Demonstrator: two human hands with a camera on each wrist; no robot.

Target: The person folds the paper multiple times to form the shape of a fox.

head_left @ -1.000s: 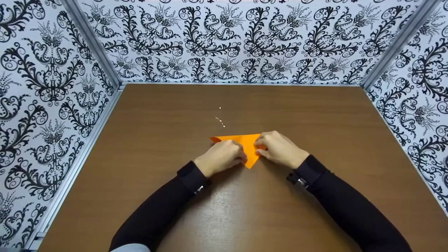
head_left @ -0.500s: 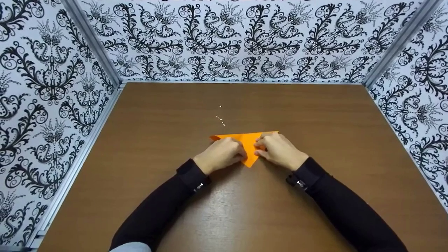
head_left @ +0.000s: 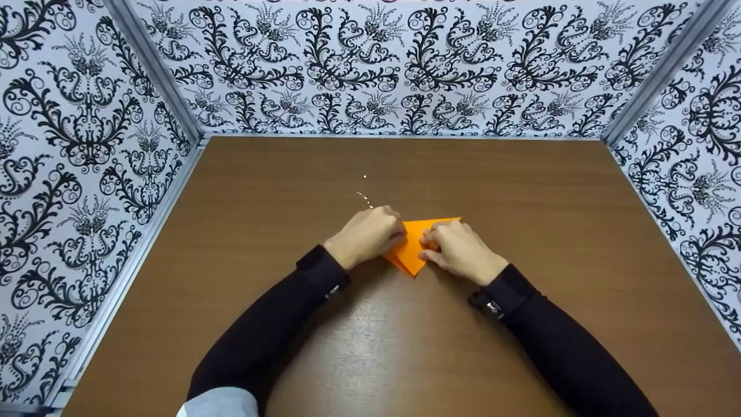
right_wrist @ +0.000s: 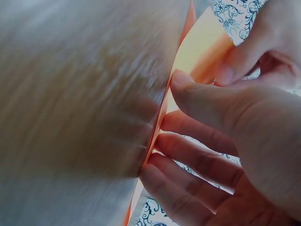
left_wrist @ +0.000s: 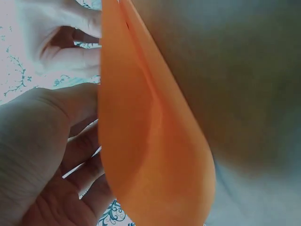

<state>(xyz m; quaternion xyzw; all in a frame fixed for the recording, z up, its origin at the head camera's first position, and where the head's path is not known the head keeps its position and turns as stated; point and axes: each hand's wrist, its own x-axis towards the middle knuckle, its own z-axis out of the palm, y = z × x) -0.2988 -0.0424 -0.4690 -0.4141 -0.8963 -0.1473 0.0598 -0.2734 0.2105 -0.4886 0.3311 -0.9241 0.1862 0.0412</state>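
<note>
A folded sheet of orange paper (head_left: pixel 414 246) lies on the wooden table in the head view, its point toward the person. My left hand (head_left: pixel 370 231), knuckles up and fingers bent, grips the paper's left flap and hides that corner. The left wrist view shows the paper (left_wrist: pixel 155 136) bulging in a rounded, unpressed fold beside this hand (left_wrist: pixel 51 155). On the right part, my right hand (head_left: pixel 460 249) rests with thumb and fingertips pressing the sheet. Its fingers (right_wrist: pixel 188 165) are spread and loosely bent along the paper in the right wrist view.
Several small light marks (head_left: pixel 365 198) show on the brown tabletop (head_left: pixel 289 174) beyond the left hand. Patterned black-and-white walls (head_left: pixel 359 69) with grey metal corner posts (head_left: pixel 153 69) enclose the back and sides.
My left hand has moved up and away from the person, over the left flap, covering the curled left corner. The lower left edge now shows. My right hand has stayed nearly still on the paper.
</note>
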